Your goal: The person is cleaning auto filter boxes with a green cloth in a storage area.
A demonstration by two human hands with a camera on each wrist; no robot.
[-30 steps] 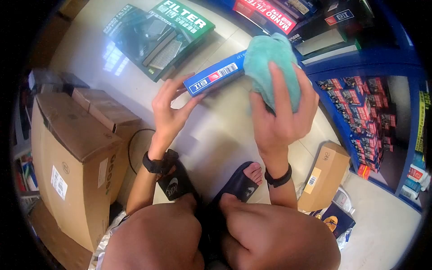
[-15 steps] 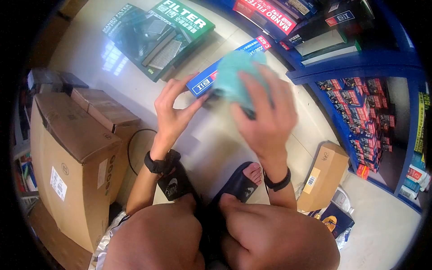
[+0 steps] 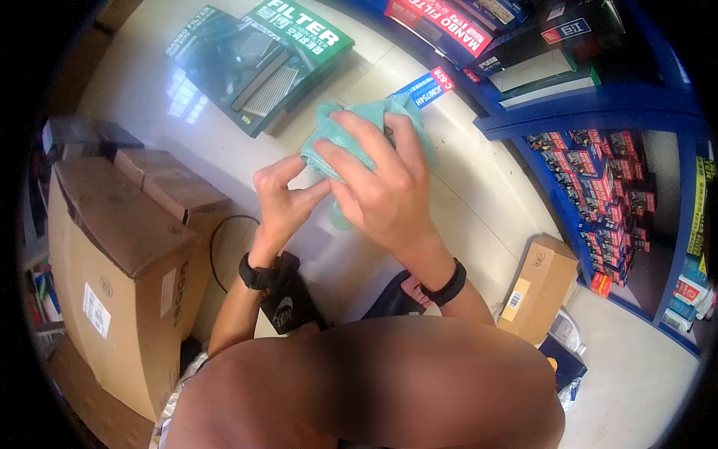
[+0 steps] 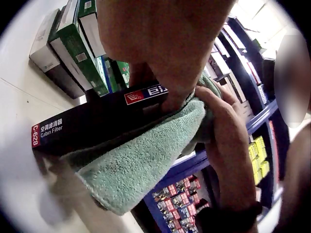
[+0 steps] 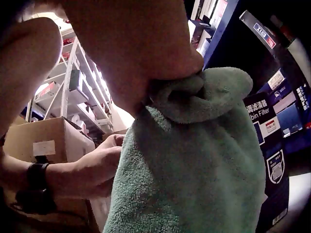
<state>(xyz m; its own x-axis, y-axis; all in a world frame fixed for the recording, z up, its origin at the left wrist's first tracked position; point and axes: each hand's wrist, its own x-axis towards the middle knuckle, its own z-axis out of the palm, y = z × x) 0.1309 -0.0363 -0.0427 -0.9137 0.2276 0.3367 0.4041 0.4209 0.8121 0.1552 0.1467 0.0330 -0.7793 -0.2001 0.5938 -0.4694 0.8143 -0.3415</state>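
A blue cabin filter box point(image 3: 431, 87), marked C-628, is held on edge between my hands in the head view; its long side shows in the left wrist view point(image 4: 92, 119). My left hand point(image 3: 284, 194) grips the near end between thumb and fingers. Draped over the box's near part is a green cloth point(image 3: 407, 120), which my right hand point(image 3: 389, 176) holds with curled fingers against the box. In the right wrist view the cloth point(image 5: 189, 160) hangs down and hides much of the box.
A large green filter box point(image 3: 262, 67) lies on the floor ahead. Brown cartons point(image 3: 123, 262) stand at the left, and a smaller carton point(image 3: 538, 288) lies at the right. Blue shelving point(image 3: 568, 120) with many small boxes runs along the right.
My right hand has moved left along the box with the cloth, from its far end to the near end by my left hand. The left hand keeps its grip.
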